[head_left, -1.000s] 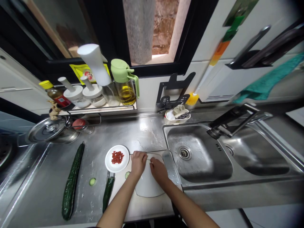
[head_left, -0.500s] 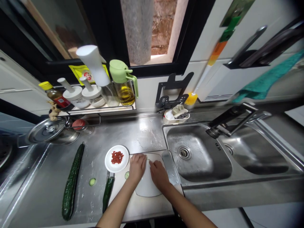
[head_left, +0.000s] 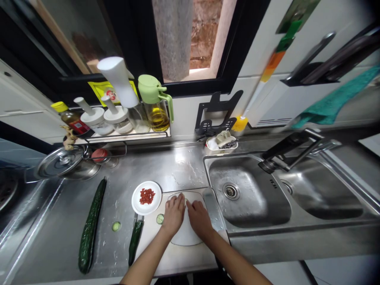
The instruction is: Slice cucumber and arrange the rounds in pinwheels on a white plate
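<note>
My left hand (head_left: 174, 213) lies on a white cutting board (head_left: 185, 233), its fingers stretched forward. Close beside it, my right hand (head_left: 198, 215) is closed with curled fingers, the fingertips low over the board. Whatever it may pinch is hidden. A pale cucumber slice (head_left: 160, 219) sits just left of my left hand. Along the board's right side lies a broad metal blade (head_left: 214, 209). Left of the board is a dark green cucumber piece (head_left: 135, 242), with a narrow metal part at its far end. A white plate (head_left: 135, 204) of chopped red bits (head_left: 147, 196) stands at the far left corner.
A whole cucumber (head_left: 92, 227) and a small cucumber end (head_left: 116, 226) lie on the steel counter at left. The double sink (head_left: 249, 194) with its faucet (head_left: 291, 150) is at right. A seasoning rack (head_left: 130, 137) and a lidded pot (head_left: 63, 160) stand at the back left.
My left hand has shifted slightly toward me and right, uncovering more of the cucumber slice and the board's far edge. The right hand has barely moved.
</note>
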`<state>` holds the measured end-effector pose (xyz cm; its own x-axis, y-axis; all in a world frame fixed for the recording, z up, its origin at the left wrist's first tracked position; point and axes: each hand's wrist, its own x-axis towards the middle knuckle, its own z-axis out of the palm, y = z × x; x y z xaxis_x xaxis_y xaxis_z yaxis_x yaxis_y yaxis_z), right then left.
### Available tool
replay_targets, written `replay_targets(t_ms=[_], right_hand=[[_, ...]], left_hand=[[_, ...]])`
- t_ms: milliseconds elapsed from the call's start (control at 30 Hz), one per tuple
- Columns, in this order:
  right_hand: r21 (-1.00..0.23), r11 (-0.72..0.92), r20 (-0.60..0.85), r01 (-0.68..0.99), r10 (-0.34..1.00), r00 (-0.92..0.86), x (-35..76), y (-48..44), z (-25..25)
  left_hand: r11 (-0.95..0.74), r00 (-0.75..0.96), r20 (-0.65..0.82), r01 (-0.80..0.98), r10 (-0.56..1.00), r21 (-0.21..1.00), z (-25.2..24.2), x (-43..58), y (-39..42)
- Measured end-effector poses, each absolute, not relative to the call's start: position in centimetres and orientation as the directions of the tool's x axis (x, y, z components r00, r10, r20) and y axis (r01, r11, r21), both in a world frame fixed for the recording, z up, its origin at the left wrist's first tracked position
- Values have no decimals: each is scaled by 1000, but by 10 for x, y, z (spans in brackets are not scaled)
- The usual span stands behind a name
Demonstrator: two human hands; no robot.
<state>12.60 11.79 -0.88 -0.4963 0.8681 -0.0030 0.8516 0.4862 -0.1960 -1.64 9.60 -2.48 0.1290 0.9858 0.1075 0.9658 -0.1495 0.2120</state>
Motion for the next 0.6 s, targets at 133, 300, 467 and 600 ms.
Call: replay_targets(t_ms=[133, 300, 467, 600], right_hand=[[-210, 482, -17, 851, 868, -496, 126, 118, -9], [-221, 460, -48, 860, 875, -481, 124, 119, -8], [-224, 468, -55, 855, 870, -491, 125, 119, -6], [-266, 485, -14, 833, 862, -506, 133, 113, -4]], left_hand=[[-144, 124, 103, 964, 987, 222, -22, -17, 97], [-124, 104, 104, 968, 989, 216, -21, -16, 97], [-88, 55, 135, 963, 989, 255, -13, -15, 96], [36, -112, 172, 918, 979, 394, -4, -34, 81]])
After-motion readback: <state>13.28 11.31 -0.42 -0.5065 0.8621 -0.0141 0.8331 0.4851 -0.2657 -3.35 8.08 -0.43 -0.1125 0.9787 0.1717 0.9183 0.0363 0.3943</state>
